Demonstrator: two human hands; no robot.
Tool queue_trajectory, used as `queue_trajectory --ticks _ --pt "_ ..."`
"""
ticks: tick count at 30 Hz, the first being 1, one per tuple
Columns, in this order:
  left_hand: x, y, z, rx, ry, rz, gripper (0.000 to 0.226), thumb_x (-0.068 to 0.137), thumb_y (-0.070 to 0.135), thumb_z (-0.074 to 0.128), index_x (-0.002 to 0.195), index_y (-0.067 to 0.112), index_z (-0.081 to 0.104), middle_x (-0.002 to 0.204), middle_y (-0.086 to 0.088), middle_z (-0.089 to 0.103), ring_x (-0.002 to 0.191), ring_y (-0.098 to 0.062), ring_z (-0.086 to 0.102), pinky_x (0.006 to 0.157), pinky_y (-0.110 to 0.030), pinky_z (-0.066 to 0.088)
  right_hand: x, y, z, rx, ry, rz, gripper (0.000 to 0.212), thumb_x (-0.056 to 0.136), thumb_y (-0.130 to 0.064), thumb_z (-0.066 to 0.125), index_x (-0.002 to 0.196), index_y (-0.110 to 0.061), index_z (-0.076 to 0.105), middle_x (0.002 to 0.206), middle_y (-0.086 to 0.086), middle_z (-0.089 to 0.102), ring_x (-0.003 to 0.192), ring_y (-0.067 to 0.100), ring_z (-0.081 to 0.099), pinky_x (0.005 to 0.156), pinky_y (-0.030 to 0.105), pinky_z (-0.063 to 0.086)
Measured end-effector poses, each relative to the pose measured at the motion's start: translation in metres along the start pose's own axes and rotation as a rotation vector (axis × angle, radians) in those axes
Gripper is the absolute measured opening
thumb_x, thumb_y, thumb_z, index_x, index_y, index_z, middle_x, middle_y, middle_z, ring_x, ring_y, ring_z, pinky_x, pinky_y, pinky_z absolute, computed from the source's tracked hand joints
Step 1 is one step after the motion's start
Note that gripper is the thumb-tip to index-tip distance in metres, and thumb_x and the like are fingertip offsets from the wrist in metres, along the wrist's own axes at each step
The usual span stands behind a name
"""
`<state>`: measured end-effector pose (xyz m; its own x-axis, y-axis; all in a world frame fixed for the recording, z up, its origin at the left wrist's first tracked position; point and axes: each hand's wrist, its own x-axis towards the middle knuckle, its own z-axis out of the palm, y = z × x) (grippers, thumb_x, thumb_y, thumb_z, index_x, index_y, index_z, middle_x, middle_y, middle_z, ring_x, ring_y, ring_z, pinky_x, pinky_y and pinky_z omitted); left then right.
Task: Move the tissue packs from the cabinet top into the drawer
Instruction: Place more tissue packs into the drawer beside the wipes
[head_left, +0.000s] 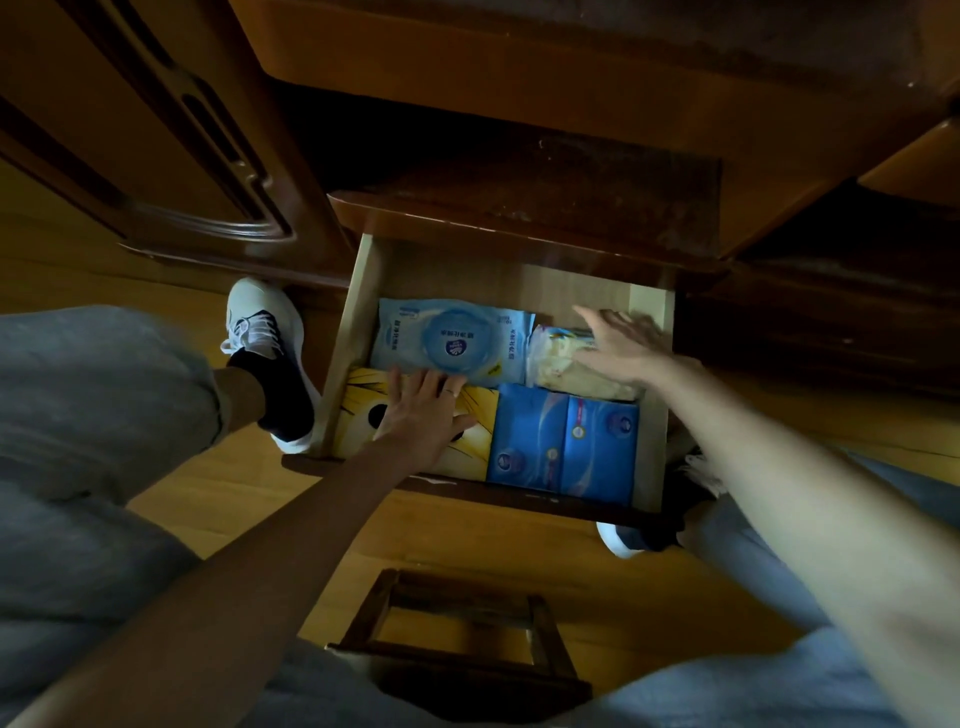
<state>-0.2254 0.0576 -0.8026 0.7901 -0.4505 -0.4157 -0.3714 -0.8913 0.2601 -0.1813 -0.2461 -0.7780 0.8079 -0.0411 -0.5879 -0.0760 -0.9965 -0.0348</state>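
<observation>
Four packs lie in the open drawer: pale-blue wipes pack at ten o'clock, clear pack at two, yellow pack at eight, dark-blue pack at four. My left hand, grip flat and open, presses the yellow pack; my right hand, fingers spread, rests on the clear pack.

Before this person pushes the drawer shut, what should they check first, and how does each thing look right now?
1. Cabinet top free of tissue packs: ok, none in view.
2. Packs in the drawer: ok, pale blue pack, yellow pack, dark blue pack, clear pack.
3. Packs below the drawer rim: cannot tell.
4. Left hand out: not ok, flat on the yellow pack.
5. Right hand out: not ok, on the clear pack.
6. Feet clear: cannot tell; the left shoe is beside the drawer.
</observation>
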Motion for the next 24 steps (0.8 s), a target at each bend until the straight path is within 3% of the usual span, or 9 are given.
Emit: queue_trajectory --ticks 3,5,7,10,14,16,20,24 --pt "0.001 0.001 0.001 -0.010 -0.007 -0.010 0.060 0.100 0.055 0.043 0.149 0.023 0.030 0.147 -0.007 0.036 0.143 -0.032 0.025 0.119 -0.062 -0.002 -0.004 -0.001 -0.007 -0.068 -0.179 0.016 0.077 0.090 -0.039 0.059 0.158 -0.030 0.025 0.156 0.008 0.043 0.138 0.033 0.043 0.111 0.049 0.037" --pt "0.000 0.002 0.001 0.007 -0.004 -0.003 0.061 0.100 0.056 0.041 0.150 0.022 0.030 0.147 -0.008 0.036 0.143 -0.032 0.025 0.120 -0.062 -0.001 -0.011 -0.007 0.005 -0.105 -0.122 0.012 0.082 0.090 -0.024 0.065 0.160 -0.024 0.020 0.156 0.010 0.042 0.139 0.034 0.043 0.111 0.049 0.039" --pt "0.000 0.003 0.000 0.011 -0.009 -0.011 0.062 0.100 0.057 0.040 0.150 0.022 0.030 0.147 -0.007 0.036 0.143 -0.032 0.026 0.119 -0.061 0.000 -0.018 -0.013 0.026 -0.115 -0.001 -0.019 0.095 0.087 -0.015 0.073 0.161 -0.017 0.013 0.160 0.014 0.035 0.145 0.035 0.035 0.118 0.050 0.031" --pt "-0.001 0.004 -0.001 0.009 -0.008 -0.020 0.061 0.100 0.057 0.040 0.150 0.024 0.030 0.147 -0.006 0.037 0.141 -0.031 0.027 0.119 -0.060 0.001 -0.020 -0.017 0.045 -0.046 0.063 -0.018 0.107 0.084 -0.018 0.079 0.161 -0.013 0.005 0.165 0.015 0.022 0.152 0.033 0.020 0.124 0.051 0.018" --pt "-0.003 0.001 0.000 0.033 -0.009 -0.015 0.060 0.100 0.057 0.040 0.149 0.024 0.032 0.145 -0.006 0.038 0.139 -0.031 0.029 0.119 -0.060 0.001 -0.016 -0.012 0.042 -0.053 0.068 -0.028 0.111 0.077 -0.011 0.084 0.160 -0.015 0.011 0.160 0.014 0.032 0.147 0.032 0.031 0.119 0.048 0.027" --pt "-0.002 0.002 -0.001 0.034 -0.026 -0.022 0.061 0.100 0.058 0.040 0.149 0.024 0.032 0.146 -0.007 0.038 0.139 -0.032 0.029 0.119 -0.060 0.001 -0.017 -0.011 0.037 -0.058 0.095 -0.020 0.106 0.079 -0.007 0.080 0.161 -0.015 0.012 0.160 0.013 0.034 0.146 0.030 0.034 0.118 0.045 0.029" --pt "-0.002 0.004 -0.023 0.043 -0.129 0.022 0.067 0.099 0.056 0.044 0.154 0.022 0.024 0.156 -0.008 0.027 0.147 -0.033 0.019 0.120 -0.062 0.006 -0.037 -0.013 0.015 -0.073 0.096 0.029 0.094 0.090 -0.005 0.060 0.162 -0.010 -0.001 0.166 0.015 0.024 0.152 0.029 0.024 0.125 0.045 0.013" --pt "-0.007 0.013 -0.088 0.125 0.056 0.119 0.065 0.100 0.046 0.049 0.155 0.020 0.027 0.157 -0.007 0.030 0.147 -0.029 0.024 0.122 -0.052 0.013 -0.079 -0.019 -0.028 0.043 0.164 0.042 0.088 0.095 0.000 0.045 0.163 -0.020 -0.007 0.168 0.013 0.021 0.148 0.034 0.034 0.114 0.045 0.034"
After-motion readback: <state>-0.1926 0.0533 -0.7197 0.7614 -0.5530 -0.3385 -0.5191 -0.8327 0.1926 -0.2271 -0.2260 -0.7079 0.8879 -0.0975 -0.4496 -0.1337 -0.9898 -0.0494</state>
